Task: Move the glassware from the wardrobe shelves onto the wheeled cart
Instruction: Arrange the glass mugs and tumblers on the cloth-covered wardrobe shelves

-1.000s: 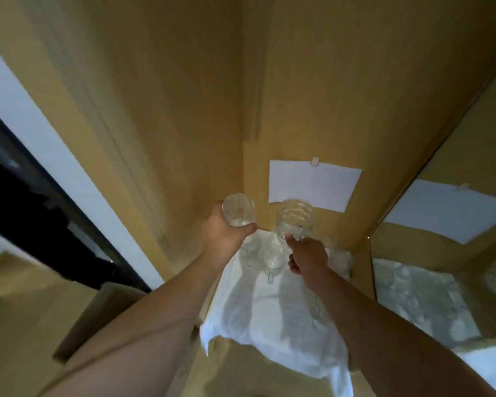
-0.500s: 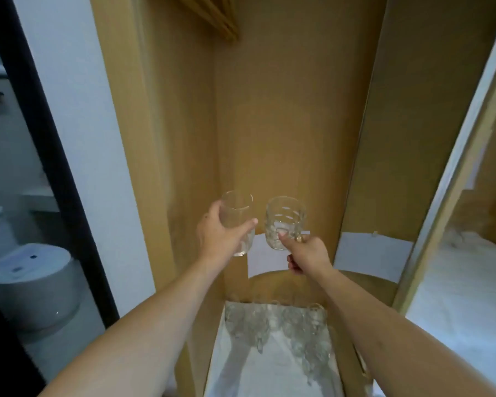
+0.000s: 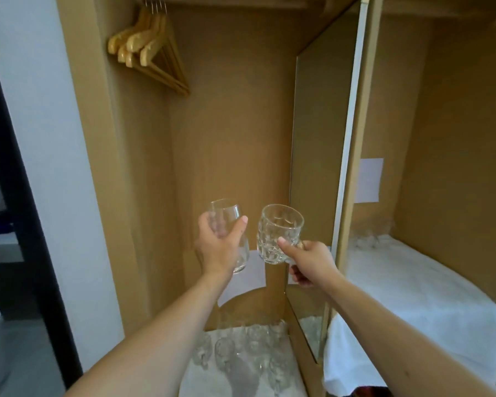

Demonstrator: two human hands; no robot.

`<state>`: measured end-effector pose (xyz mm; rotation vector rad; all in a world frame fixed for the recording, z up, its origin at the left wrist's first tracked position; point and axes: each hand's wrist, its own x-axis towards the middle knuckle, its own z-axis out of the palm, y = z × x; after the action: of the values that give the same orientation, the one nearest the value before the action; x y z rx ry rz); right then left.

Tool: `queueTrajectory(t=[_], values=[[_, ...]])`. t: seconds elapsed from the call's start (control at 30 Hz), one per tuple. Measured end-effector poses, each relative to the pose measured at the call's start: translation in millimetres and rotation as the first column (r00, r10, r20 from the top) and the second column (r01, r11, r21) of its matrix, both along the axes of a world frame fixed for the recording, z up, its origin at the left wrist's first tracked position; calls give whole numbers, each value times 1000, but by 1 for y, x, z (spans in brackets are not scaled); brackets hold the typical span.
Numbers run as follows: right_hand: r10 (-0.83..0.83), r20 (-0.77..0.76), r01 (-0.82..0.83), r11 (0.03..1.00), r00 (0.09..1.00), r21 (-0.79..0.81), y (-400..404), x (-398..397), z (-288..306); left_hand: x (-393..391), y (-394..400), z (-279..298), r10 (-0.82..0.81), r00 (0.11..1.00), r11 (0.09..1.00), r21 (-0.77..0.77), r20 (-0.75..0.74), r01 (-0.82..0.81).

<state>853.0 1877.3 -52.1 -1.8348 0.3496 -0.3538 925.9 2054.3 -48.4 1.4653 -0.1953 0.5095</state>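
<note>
two glasses were up off the wardrobe shelf (image 3: pixel 241 379): our left hand (image 3: pixel 218 247) wrapped the smooth tumbler (image 3: pixel 226 216), our right hand (image 3: pixel 309 263) gripped the dimpled mug (image 3: pixel 278 233) by its handle. we held them apart, probably to avoid clinking; the cart wasn't in view.

A smooth clear glass tumbler (image 3: pixel 229 230) and a dimpled clear glass mug (image 3: pixel 278 233) are seen at the frame's centre. The wardrobe panels (image 3: pixel 229 124) are finished in matt, light wood. Glossy pale wooden hangers (image 3: pixel 149 50) are hung at upper left. White cloth (image 3: pixel 413 296) is spread at right, beside a mirror (image 3: pixel 318 167).
</note>
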Motion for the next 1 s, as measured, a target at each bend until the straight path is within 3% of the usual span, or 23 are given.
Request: queueTrajectory(t=[0.6, 1.0], values=[[-57, -41, 59, 998, 998, 33, -196, -120, -18, -91, -193, -18, -20, 1000, 997, 71, -21, 21], [-59, -82, 61, 998, 995, 18, -293, -154, -24, -128, -295, -29, -50, 995, 991, 119, -87, 60]])
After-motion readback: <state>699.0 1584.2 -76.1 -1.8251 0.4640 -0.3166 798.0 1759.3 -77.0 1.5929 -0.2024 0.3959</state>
